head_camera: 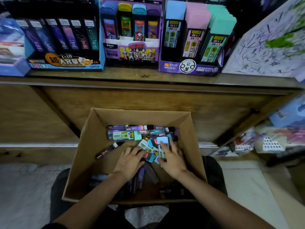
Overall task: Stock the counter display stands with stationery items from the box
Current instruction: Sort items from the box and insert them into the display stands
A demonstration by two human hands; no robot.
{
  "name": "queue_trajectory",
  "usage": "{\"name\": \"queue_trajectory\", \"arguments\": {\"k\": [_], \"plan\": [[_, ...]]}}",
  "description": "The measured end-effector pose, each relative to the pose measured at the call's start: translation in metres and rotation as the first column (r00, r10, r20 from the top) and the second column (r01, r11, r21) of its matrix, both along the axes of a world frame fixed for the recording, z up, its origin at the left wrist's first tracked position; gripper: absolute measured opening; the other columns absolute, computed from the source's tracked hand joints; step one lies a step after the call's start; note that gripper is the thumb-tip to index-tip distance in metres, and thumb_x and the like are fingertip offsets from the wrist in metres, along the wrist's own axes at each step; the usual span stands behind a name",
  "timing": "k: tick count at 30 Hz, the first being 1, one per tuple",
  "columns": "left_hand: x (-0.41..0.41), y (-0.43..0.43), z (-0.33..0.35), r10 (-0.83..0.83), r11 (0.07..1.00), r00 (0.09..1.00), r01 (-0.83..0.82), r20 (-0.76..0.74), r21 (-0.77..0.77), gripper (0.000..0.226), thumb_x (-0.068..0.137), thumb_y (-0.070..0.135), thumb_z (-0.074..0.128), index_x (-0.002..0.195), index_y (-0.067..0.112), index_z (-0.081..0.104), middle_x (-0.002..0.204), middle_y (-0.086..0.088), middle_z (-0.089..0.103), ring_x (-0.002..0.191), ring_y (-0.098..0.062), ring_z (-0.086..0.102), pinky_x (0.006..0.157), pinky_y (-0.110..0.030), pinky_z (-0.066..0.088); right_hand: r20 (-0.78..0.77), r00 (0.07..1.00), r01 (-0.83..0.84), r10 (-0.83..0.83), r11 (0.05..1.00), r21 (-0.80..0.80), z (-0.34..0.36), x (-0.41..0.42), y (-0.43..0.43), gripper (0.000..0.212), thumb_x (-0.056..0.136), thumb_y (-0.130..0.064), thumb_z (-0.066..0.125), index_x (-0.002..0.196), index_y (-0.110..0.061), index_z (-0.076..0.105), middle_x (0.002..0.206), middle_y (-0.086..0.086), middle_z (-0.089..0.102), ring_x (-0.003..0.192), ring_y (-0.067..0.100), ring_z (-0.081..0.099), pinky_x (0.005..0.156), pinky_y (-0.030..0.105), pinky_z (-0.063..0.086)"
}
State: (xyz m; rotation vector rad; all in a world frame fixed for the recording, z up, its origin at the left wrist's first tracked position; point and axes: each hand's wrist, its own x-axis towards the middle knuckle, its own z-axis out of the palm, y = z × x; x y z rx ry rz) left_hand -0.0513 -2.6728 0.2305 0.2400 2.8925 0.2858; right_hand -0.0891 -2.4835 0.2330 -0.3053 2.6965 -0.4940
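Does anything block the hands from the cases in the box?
Nothing visible does. The box is open-topped, and the left hand and right hand rest directly on the loose cases inside.
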Motion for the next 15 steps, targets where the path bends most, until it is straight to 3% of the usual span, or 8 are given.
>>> {"name": "queue_trajectory", "arguments": {"k": [4,6,8,9,10,12,15], "plan": [[0.003,0.002,-0.002,0.070,0.997,0.998,-0.070,0.007,0.024,0.045,0.092,0.045,0.050,0.133,0.029,0.044,0.132,0.001,0.045,0.121,-0.022,0.036,0.093,-0.034,0.032,0.058,0.981,0.195,-0.187,0.963,-0.186,0.006,0.003,0.002,0.077,0.085,-0.027,0.067,0.147,-0.033,0.022,0.155,0.006,0.001,0.138,0.030,0.019,0.108,0.027,0.021],[0.005,0.001,-0.004,0.159,0.983,0.984,-0.166,0.078,0.084,0.049,0.087,0.049,0.057,0.128,0.024,0.048,0.126,-0.004,0.048,0.117,-0.023,0.038,0.092,-0.033,0.032,0.099,0.936,0.351,-0.338,0.879,-0.323,0.009,0.001,0.002,0.087,0.078,-0.013,0.074,0.147,-0.026,0.023,0.145,0.009,0.016,0.130,0.027,0.027,0.104,0.025,0.029],[0.007,-0.005,-0.005,0.252,0.938,0.953,-0.283,0.166,0.199,0.053,0.083,0.047,0.064,0.125,0.017,0.049,0.124,-0.009,0.048,0.116,-0.024,0.041,0.092,-0.032,0.035,0.214,0.877,0.481,-0.431,0.760,-0.438,0.014,-0.001,0.002,0.085,0.072,-0.003,0.077,0.140,-0.021,0.029,0.133,0.010,0.030,0.117,0.017,0.039,0.084,0.016,0.043],[0.008,-0.008,-0.005,0.292,0.900,0.934,-0.342,0.208,0.272,0.055,0.082,0.044,0.066,0.125,0.015,0.049,0.125,-0.010,0.048,0.116,-0.025,0.044,0.092,-0.032,0.037,0.258,0.859,0.511,-0.442,0.737,-0.442,0.016,-0.001,0.001,0.081,0.070,-0.002,0.078,0.134,-0.019,0.032,0.129,0.011,0.036,0.111,0.014,0.043,0.071,0.015,0.046],[0.008,-0.009,-0.004,0.324,0.854,0.917,-0.390,0.234,0.345,0.055,0.082,0.040,0.069,0.125,0.012,0.049,0.125,-0.011,0.049,0.114,-0.025,0.047,0.092,-0.032,0.040,0.285,0.851,0.525,-0.442,0.735,-0.428,0.017,-0.001,0.000,0.076,0.068,-0.001,0.079,0.129,-0.016,0.035,0.125,0.012,0.042,0.111,0.016,0.046,0.068,0.018,0.047],[0.007,-0.012,0.001,0.387,0.742,0.892,-0.452,0.233,0.496,0.052,0.082,0.031,0.071,0.123,0.008,0.050,0.117,-0.010,0.056,0.104,-0.023,0.055,0.085,-0.028,0.046,0.366,0.824,0.562,-0.432,0.700,-0.440,0.018,-0.001,-0.002,0.067,0.068,0.004,0.077,0.121,-0.009,0.039,0.119,0.014,0.054,0.115,0.023,0.052,0.079,0.026,0.047],[0.000,-0.012,0.013,0.506,0.533,0.813,-0.558,0.290,0.636,0.044,0.080,0.024,0.074,0.113,0.007,0.052,0.084,0.000,0.061,0.067,-0.013,0.059,0.050,-0.011,0.042,0.505,0.755,0.637,-0.419,0.650,-0.413,0.023,-0.003,-0.006,0.045,0.072,0.010,0.072,0.107,-0.005,0.049,0.114,0.016,0.062,0.109,0.026,0.059,0.089,0.036,0.048]]}}
